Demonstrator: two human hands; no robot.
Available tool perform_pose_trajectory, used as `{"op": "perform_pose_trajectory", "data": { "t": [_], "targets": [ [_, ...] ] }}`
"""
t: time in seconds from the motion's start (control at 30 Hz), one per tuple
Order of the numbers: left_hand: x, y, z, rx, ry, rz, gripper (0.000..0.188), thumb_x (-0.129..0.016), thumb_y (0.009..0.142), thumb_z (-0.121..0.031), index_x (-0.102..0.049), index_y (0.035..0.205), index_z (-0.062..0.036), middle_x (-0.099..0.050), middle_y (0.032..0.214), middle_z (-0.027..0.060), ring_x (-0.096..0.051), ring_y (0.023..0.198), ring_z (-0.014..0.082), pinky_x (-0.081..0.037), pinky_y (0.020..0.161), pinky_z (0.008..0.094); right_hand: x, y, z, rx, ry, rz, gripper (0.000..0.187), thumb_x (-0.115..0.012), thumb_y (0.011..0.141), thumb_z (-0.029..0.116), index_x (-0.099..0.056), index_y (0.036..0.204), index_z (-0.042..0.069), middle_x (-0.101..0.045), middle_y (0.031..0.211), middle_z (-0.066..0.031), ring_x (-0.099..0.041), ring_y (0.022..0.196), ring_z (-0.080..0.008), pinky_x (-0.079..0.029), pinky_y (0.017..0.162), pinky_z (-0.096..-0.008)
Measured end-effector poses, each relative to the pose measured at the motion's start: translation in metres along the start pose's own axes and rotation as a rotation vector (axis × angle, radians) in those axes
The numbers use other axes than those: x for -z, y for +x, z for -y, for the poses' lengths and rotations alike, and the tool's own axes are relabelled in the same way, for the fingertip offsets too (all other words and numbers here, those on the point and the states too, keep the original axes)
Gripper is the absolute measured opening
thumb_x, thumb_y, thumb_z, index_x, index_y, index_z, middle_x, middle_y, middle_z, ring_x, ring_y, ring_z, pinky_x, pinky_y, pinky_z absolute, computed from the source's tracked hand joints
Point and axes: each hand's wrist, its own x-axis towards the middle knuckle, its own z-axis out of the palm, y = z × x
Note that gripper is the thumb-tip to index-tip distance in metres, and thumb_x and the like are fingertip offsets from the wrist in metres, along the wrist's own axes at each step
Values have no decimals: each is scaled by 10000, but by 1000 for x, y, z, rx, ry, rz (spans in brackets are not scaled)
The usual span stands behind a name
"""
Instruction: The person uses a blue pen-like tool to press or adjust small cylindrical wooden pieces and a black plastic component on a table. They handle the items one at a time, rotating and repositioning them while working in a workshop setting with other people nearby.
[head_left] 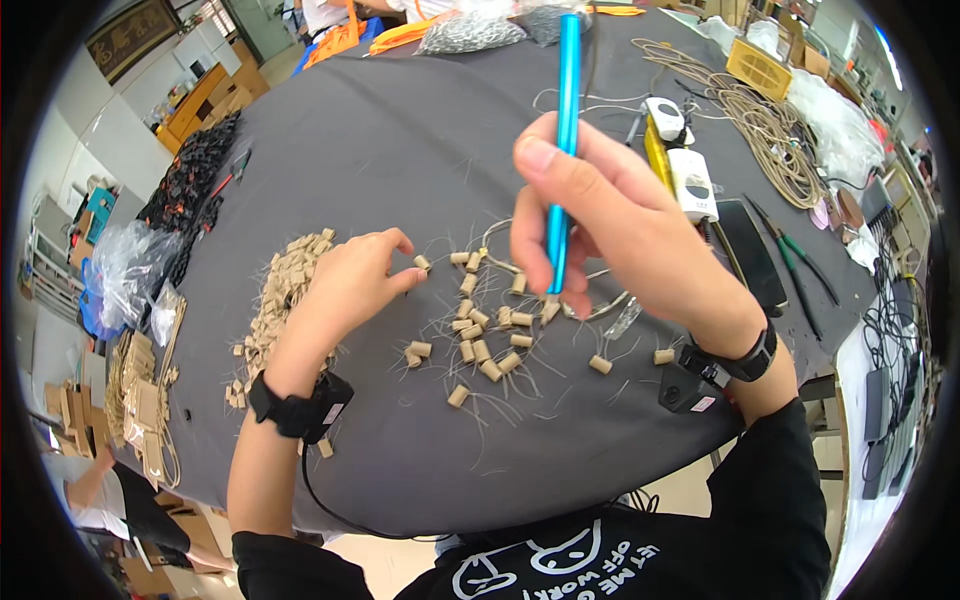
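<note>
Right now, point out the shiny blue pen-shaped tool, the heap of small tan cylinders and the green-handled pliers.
Shiny blue pen-shaped tool [567,98]: head view, upper shaft.
Heap of small tan cylinders [282,290]: head view, middle.
Green-handled pliers [781,238]: head view, pivot.

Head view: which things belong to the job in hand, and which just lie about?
Likely used:
shiny blue pen-shaped tool, in the right hand
small tan cylinders with thin strands

Probably idle:
green-handled pliers
flat black rectangular device
coiled beige cord

Blk tee [690,545], short sleeves [775,480], wht cartoon drawing [483,577] + wht letters [625,570]. Blk L wrist strap [266,400] w/ sm. blk box [330,402], lil sticker [323,441], thin blk cable [318,495]. Blk R wrist strap [764,352], blk box too [683,385], wht sticker [703,404].
</note>
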Motion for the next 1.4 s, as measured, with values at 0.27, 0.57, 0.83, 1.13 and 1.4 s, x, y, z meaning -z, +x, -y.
{"op": "perform_pose_trajectory", "data": {
  "t": [0.27,0.57,0.83,1.13,1.4],
  "targets": [
    [-18,18,-2,94,93,-15,272,-608,684,-324,-567,784,-75,-593,714,92,-579,698,248,-435,577,347,6,0,1,63,78,36,242,-385,870,305,-367,854,65,-522,556,-63,-385,331,-58,-311,302,-179],
    [63,-16,-75,-107,-792,-371,248,-664,641,-57,-582,875,-52,-368,565,-53,-334,533,41,-282,484,182,1,-6,2,17,51,107,204,-517,816,161,-389,936,57,-508,576,1,-488,475,-37,-334,344,-156],
    [54,-29,-69,-330,-678,-588,341,-704,582,-77,-598,906,-71,-422,584,-23,-356,517,76,-285,483,203,-10,-9,5,36,-18,144,310,-531,813,200,-403,1039,31,-494,566,7,-501,507,-44,-365,444,-179],
    [52,-26,-69,-515,-455,-626,407,-708,539,-21,-609,926,-94,-488,613,-14,-377,492,80,-293,409,209,-4,-4,2,-149,30,134,260,-532,819,171,-453,1011,14,-556,710,-38,-528,473,-65,-372,355,-161],
    [50,-25,-70,-535,-504,-582,439,-713,524,-23,-594,941,-94,-499,651,-10,-389,495,82,-314,421,205,-2,-5,2,-116,80,222,289,-527,818,257,-471,964,14,-533,579,-24,-448,391,-45,-326,333,-163]
  ]
}}
